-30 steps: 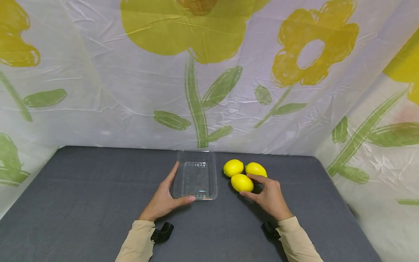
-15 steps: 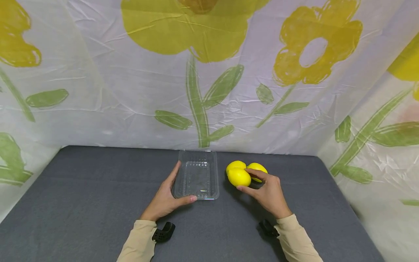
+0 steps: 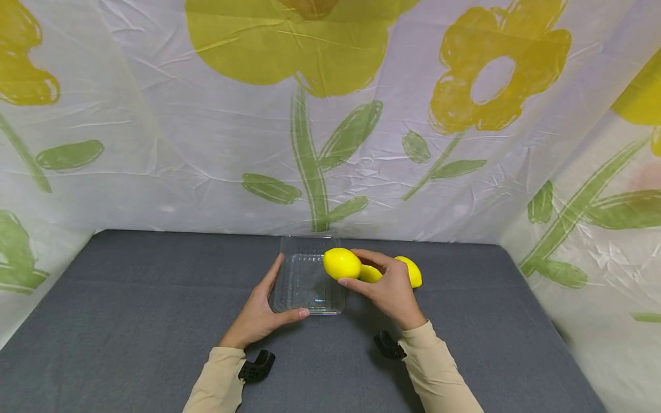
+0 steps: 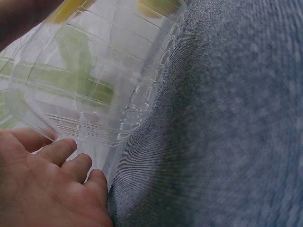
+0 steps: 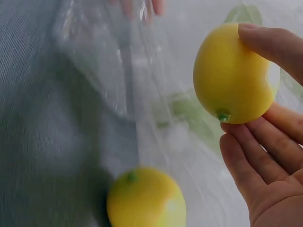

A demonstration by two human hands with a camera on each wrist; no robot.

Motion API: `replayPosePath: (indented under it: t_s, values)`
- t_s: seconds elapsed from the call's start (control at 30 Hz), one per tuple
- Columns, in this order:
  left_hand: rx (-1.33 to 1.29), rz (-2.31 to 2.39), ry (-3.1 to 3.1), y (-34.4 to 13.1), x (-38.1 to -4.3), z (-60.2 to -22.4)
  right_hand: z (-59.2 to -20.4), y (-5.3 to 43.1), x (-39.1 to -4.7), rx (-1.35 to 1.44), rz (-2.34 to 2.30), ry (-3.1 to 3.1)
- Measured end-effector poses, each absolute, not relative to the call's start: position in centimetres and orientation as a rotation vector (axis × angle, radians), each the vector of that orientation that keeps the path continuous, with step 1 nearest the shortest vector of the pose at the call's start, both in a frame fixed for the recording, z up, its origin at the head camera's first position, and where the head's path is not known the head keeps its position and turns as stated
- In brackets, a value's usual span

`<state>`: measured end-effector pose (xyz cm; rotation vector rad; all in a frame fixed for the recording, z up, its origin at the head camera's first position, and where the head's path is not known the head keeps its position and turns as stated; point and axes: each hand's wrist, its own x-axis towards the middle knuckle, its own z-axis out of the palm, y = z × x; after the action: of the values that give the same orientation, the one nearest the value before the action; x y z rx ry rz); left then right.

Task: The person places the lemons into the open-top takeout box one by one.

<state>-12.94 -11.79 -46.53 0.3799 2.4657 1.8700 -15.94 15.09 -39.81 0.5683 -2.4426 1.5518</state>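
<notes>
My right hand pinches a yellow lemon between thumb and fingers, raised over the right side of a clear plastic container. In the right wrist view, the held lemon shows its green stem end pointing down. At the container's near left corner is my left hand, thumb on the front edge and fingers along the left side. The left wrist view shows its fingertips right at the transparent wall. Behind my right hand lie a second lemon and a third lemon, both partly hidden.
A dark grey cloth covers the table. Behind it hangs a white curtain printed with yellow flowers, close to the container's far edge. Each wrist wears a black camera mount, such as the left mount.
My right hand has lifted the nearest lemon off the table and carried it left, over the container's right edge. The left hand and the container have stayed in place.
</notes>
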Motion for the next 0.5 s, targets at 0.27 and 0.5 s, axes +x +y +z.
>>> replayPosePath:
  t_s: [0.27,0.5]
  values:
    - [0.381,1.859,2.462,-11.8,-12.9,-46.5,-40.4,12.4,-16.2,0.662,1.532,-2.545]
    - [0.393,1.864,2.465,-11.8,-12.9,-46.5,-41.2,11.1,-16.2,0.740,1.498,-2.575]
